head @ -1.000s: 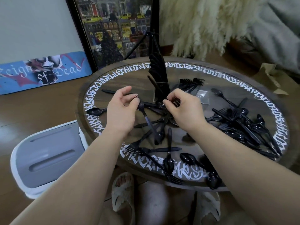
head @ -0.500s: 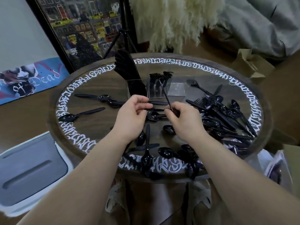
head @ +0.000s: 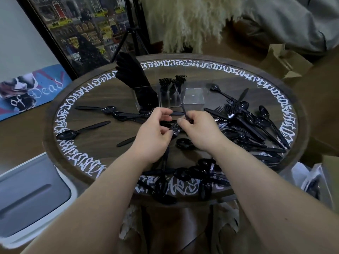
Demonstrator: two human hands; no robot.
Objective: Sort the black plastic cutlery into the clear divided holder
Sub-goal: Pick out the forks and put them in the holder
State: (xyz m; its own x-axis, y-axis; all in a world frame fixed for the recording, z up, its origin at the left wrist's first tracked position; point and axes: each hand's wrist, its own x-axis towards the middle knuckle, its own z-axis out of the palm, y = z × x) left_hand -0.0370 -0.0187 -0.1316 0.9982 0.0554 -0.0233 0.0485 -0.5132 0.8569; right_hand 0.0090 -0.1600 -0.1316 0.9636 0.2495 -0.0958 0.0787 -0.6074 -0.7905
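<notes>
2 hands (head: 156,136) (head: 200,131) each pinch black cutlery (head: 180,105) near holder (head: 172,96).

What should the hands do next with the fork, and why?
Probably lift the fork that the right hand pinches and drop it into the holder's middle slot, where other forks already stand. The left hand holds another piece, so it likely follows.

A clear, three-part plastic holder (head: 178,97) stood upright at twelve o'clock: black knives (head: 131,72) fanned from its left section, black forks (head: 171,82) filled the middle, the right looked bare. Loose black plastic cutlery (head: 251,121) lay heaped at three o'clock, spoons (head: 190,174) clustered at six, a single spoon (head: 80,130) at nine.
</notes>
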